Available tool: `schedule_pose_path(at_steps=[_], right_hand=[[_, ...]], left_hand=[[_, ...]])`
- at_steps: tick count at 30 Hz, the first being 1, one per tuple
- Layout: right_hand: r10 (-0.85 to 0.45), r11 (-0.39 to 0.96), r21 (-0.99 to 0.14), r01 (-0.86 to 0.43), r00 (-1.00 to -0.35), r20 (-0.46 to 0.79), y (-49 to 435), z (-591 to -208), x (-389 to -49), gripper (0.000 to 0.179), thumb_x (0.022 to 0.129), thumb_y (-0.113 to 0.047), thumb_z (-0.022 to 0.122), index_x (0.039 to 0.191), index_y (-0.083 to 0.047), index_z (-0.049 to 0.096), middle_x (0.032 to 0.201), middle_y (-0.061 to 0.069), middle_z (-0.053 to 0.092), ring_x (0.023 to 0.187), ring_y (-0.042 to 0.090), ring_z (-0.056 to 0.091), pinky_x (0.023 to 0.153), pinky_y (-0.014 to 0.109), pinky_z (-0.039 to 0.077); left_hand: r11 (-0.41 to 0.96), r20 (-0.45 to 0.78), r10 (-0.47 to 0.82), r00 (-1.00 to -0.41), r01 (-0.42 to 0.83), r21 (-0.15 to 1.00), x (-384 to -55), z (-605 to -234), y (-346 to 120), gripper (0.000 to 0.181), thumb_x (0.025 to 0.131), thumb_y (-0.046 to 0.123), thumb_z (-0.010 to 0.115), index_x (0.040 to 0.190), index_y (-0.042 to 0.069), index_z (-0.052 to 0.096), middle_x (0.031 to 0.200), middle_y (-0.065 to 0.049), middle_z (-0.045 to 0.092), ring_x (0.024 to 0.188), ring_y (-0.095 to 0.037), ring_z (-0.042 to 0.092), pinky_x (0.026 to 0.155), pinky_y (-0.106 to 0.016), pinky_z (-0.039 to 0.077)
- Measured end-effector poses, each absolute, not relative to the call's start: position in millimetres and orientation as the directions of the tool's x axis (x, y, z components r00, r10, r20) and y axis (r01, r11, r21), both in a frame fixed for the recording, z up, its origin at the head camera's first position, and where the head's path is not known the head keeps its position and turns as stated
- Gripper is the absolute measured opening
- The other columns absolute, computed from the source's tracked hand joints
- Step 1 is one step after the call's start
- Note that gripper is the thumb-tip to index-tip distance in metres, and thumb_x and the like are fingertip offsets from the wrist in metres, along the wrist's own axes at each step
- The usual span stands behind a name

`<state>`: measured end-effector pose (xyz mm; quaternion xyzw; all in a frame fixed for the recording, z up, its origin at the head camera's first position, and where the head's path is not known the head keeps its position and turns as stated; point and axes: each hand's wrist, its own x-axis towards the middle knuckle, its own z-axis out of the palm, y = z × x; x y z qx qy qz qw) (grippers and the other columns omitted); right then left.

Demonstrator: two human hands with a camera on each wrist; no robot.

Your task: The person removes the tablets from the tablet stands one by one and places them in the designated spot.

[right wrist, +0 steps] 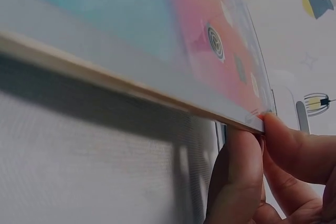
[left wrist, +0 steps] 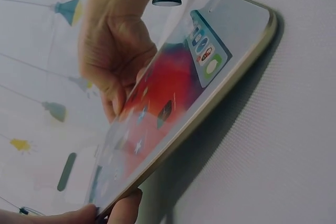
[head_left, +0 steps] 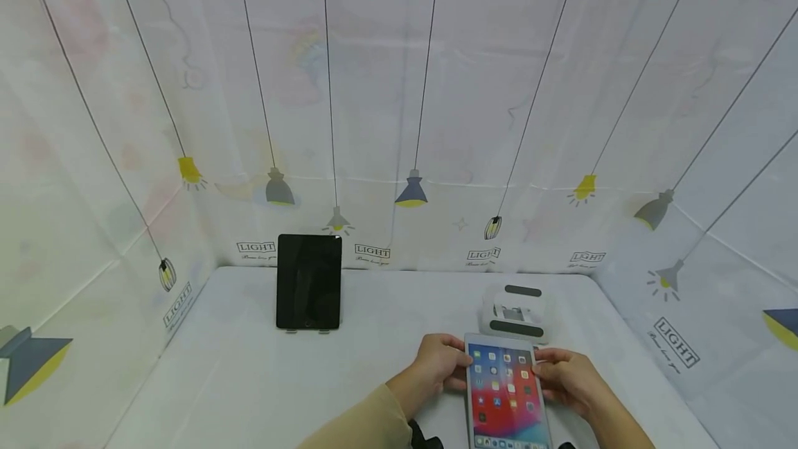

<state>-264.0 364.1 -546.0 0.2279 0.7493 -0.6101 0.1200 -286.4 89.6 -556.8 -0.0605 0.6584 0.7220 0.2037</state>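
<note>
White tablet (head_left: pixel 506 393): held face up with its screen lit, over the near right part of the table (head_left: pixel 237 380); a shadow is cast beneath it, and whether its near end is touching cannot be told.
Left hand (head_left: pixel 439 364): closed on the left edge near the far corner, thumb on top, fingers below.
Right hand (head_left: pixel 570 383): closed on the opposite edge in the same pinch.
White base (head_left: pixel 515 314): set just beyond the far edge, two dark strips (head_left: pixel 516 328) on top; its purpose cannot be told.
Black tablet (head_left: pixel 309 283): propped upright, screen dark, well apart to the left.
Slip risk: the near end is left unsupported by fingers, so it could be dropped if either pinch were loosened.
Knock risk: the base could be bumped if the tablet were pushed forward while low.
Touch risk: icons could be opened by a stray thumb.
</note>
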Motion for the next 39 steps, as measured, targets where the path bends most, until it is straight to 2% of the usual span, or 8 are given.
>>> schedule_pose_path(at_steps=[16,21,27,32,39], right_hand=[[0.18,0.137,-0.853,0.503,-0.86,-0.478,363.6,-558.2,-255.3,0.036,0.094,-0.004,0.079,0.129,0.001,0.071,0.096,0.012,0.082,0.074,0.02,0.075,0.066,0.036,0.067],[0.176,0.138,-0.85,0.508,-0.858,-0.484,362.2,-556.5,-253.5,0.041,0.095,-0.007,0.079,0.134,0.001,0.068,0.097,0.012,0.082,0.074,0.021,0.075,0.068,0.036,0.067],[0.177,0.146,-0.843,0.517,-0.852,-0.492,361.3,-554.8,-251.0,0.036,0.097,-0.005,0.076,0.132,0.002,0.07,0.096,0.013,0.082,0.074,0.021,0.076,0.069,0.036,0.068],[0.187,0.145,-0.831,0.537,-0.84,-0.51,362.2,-555.5,-252.5,0.03,0.1,-0.001,0.07,0.129,0.005,0.07,0.096,0.013,0.083,0.076,0.022,0.077,0.073,0.038,0.068],[0.188,0.146,-0.816,0.559,-0.825,-0.532,364.8,-554.4,-250.8,0.03,0.102,-0.001,0.068,0.13,0.007,0.069,0.095,0.01,0.082,0.078,0.021,0.077,0.077,0.039,0.069]], left_hand=[[0.006,-0.357,0.264,-0.896,-0.368,0.93,-281.8,-560.2,81.7,0.017,0.089,-0.006,0.079,0.102,0.002,0.071,0.087,-0.011,0.081,0.074,-0.022,0.08,0.062,-0.041,0.068],[0.015,-0.374,0.283,-0.883,-0.385,0.923,-281.8,-557.5,76.9,0.014,0.091,-0.006,0.077,0.101,0.001,0.071,0.087,-0.014,0.082,0.078,-0.027,0.082,0.066,-0.043,0.068],[0.019,-0.38,0.303,-0.874,-0.393,0.919,-281.2,-556.2,72.0,0.01,0.094,-0.006,0.072,0.103,-0.002,0.072,0.09,-0.021,0.082,0.079,-0.03,0.083,0.067,-0.044,0.069],[0.021,-0.383,0.303,-0.872,-0.396,0.918,-281.4,-556.6,67.9,0.011,0.094,-0.009,0.069,0.103,-0.005,0.074,0.089,-0.024,0.081,0.072,-0.027,0.081,0.065,-0.042,0.068],[0.043,-0.422,0.32,-0.848,-0.432,0.901,-285.2,-557.1,61.5,0.016,0.091,-0.011,0.069,0.105,-0.004,0.074,0.087,-0.02,0.081,0.065,-0.019,0.078,0.064,-0.036,0.068]])
